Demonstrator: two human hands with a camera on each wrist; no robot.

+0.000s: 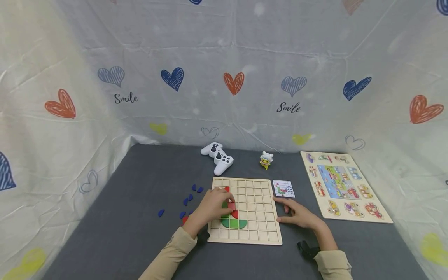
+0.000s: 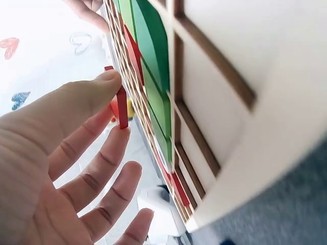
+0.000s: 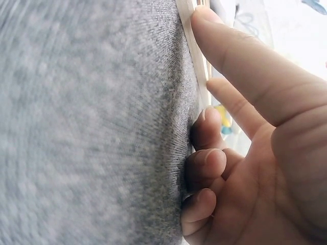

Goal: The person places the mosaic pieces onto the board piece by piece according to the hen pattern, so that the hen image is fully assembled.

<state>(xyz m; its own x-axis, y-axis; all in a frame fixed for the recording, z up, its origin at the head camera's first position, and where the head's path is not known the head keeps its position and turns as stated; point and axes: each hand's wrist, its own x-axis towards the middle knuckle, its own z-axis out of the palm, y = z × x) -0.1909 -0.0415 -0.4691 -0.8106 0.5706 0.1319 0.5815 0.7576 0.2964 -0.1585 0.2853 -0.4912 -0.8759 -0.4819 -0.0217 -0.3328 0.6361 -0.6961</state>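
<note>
My left hand (image 1: 214, 204) is over the left part of a wooden grid board (image 1: 257, 238), pinching a red tile (image 2: 121, 108) between thumb and fingertips, just above the grid. Its exact shape is partly hidden by the fingers. Beneath and beside it, green pieces (image 1: 233, 223) and a red piece (image 1: 235, 214) lie in the grid cells. Another red piece (image 1: 227, 189) sits higher up. With thumb and index fingertip, my right hand (image 1: 299, 214) touches the board's right edge; in the right wrist view its other fingers curl against the grey cloth.
Several blue half-round pieces (image 1: 185, 202) and a red one (image 1: 184, 220) lie left of the board. A pattern card (image 1: 284, 189) is at its upper right. Behind stand a white game controller (image 1: 217, 156) and small figurine (image 1: 266, 160). A picture puzzle board (image 1: 344, 186) lies at right.
</note>
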